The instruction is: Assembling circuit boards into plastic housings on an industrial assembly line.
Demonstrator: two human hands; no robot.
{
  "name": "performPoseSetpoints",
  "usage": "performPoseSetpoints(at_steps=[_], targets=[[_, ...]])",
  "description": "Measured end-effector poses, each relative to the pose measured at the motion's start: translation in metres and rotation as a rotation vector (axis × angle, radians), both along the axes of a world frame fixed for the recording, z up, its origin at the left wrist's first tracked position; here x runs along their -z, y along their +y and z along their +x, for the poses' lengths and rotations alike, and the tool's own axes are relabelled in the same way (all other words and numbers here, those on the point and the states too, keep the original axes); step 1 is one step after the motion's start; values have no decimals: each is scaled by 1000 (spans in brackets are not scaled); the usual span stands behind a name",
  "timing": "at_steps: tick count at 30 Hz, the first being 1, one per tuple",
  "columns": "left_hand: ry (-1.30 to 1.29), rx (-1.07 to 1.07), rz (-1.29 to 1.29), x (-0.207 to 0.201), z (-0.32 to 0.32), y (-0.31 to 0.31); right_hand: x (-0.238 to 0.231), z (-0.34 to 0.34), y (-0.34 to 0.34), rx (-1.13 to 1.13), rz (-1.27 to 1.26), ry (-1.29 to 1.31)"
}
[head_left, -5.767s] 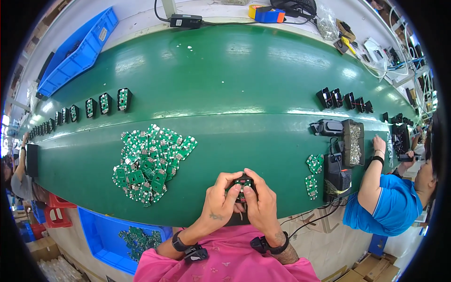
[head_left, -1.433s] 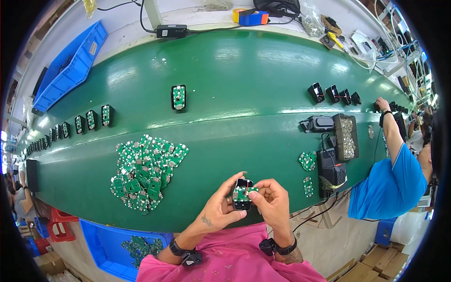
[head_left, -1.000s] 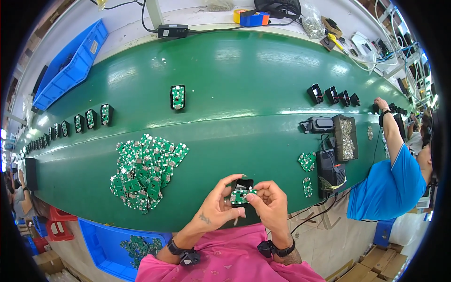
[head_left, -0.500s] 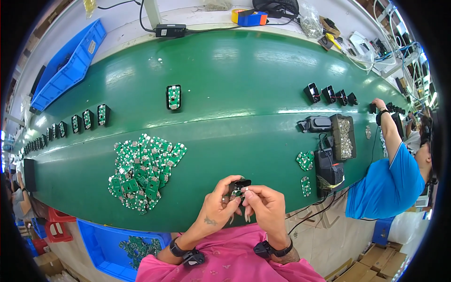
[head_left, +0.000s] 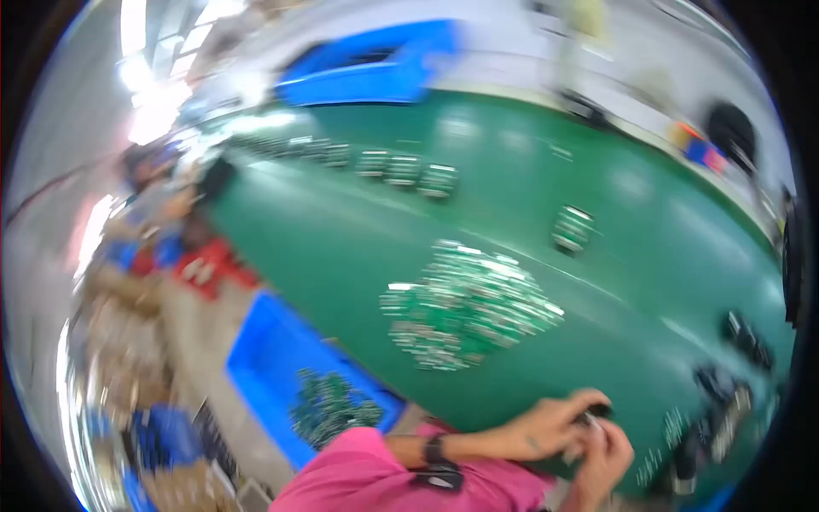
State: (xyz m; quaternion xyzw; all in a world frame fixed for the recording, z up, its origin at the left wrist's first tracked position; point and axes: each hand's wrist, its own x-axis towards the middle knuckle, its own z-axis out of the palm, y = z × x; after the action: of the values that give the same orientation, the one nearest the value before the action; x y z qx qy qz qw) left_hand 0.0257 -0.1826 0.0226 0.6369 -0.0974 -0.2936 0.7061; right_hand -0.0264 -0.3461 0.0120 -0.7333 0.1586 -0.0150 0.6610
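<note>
The whole view is smeared by motion. Near the lower right, my left hand (head_left: 550, 428) is closed round a small black housing (head_left: 599, 411), of which only the top shows. My right hand (head_left: 607, 452) meets it there, its fingertips pinched together at the housing; what they grip is too blurred to make out. Left of my hands, on the green table (head_left: 333, 256), lies a heap of green circuit boards (head_left: 469, 307). Beyond the heap stands a black housing with a green board in it (head_left: 572, 229).
A row of board-filled housings (head_left: 439, 181) runs to the far left. Behind it sits a blue bin (head_left: 358, 85). Below the table's near edge, another blue bin (head_left: 264, 341) holds green boards. Dark devices (head_left: 746, 340) stand on the right. Red stools (head_left: 213, 266) are at left.
The view has swung and tilted to the left, so the table contents appear shifted right and the near bin shows more fully. My hands stay together at the black housing.
</note>
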Motion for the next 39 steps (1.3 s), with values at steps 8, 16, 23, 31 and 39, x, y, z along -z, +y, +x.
performPoseSetpoints(at_steps=[8, 16, 23, 31, 39], targets=[[-30, -117, -94, 14, -8, 3, -3, 13, 12, -83, -80, -162], [-145, -333, 99, -4, -6, 29, -30, 21, 37, -175, -428, -207], [-86, -202, -94, 4, -8, 13, -36, 10, 31, -118, -51, -244], [-92, -208, -89, -1, -12, 16, -48, 18, 10, -260, -387, -242], [-155, -103, -37, -7, -8, 24, -54, 26, -1, -454, -368, -125]])
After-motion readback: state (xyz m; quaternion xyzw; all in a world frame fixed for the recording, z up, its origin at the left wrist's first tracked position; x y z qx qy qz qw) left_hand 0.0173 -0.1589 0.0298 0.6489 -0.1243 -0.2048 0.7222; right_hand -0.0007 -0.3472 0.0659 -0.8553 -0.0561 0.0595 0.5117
